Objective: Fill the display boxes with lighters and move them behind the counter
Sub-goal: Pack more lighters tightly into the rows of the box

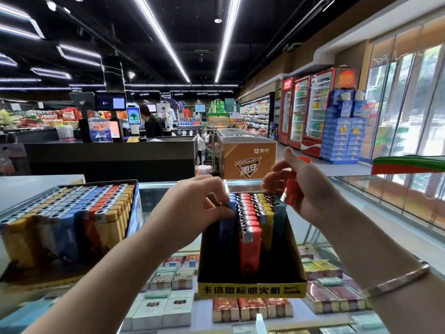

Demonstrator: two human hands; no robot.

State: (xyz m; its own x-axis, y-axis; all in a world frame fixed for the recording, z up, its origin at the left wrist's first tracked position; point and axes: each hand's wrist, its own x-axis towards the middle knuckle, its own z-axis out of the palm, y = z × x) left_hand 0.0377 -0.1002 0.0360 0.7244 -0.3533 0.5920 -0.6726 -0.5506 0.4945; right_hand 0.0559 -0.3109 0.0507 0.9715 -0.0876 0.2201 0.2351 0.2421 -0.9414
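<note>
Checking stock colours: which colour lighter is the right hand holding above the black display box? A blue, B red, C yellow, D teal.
B: the right hand holds a red lighter in its grip, above the black display box.

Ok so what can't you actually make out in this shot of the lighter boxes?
- Head view: far blue lighters in the black display box, hidden by the left hand.
- Red lighters: their count, wrapped by the right hand.
- Full box at left: near lighters blurred by the wide lens.
- Small print on the yellow front label: too blurred to read.
</note>
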